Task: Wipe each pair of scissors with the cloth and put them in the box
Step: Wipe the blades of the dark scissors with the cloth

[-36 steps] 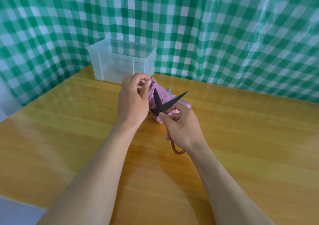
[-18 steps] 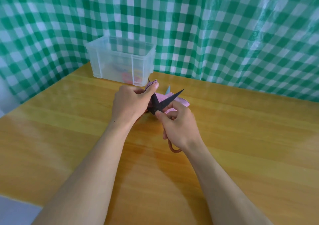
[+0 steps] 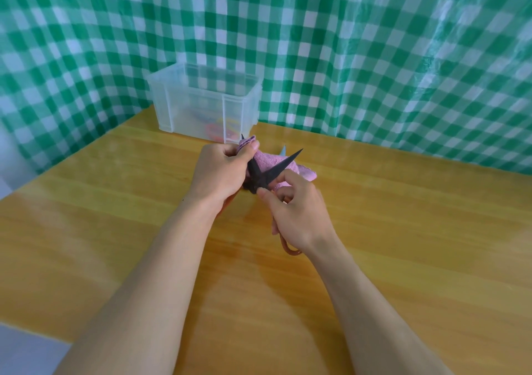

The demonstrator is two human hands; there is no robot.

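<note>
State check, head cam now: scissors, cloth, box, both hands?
scissors: blades spread open, one inside the cloth.
cloth: bunched round one blade.
box: upright, no lid on, coloured items inside, blurred.
left hand: grips cloth.
right hand: grips scissors.

Bright, even light fills the scene. The glossy table [image 3: 403, 230] has a pale sheen at its left side and soft, faint shadows beneath the forearms [image 3: 161, 274]. The checked plastic curtain [image 3: 431, 58] shows streaky glare at the upper right, and its squares bow toward the edges.
</note>
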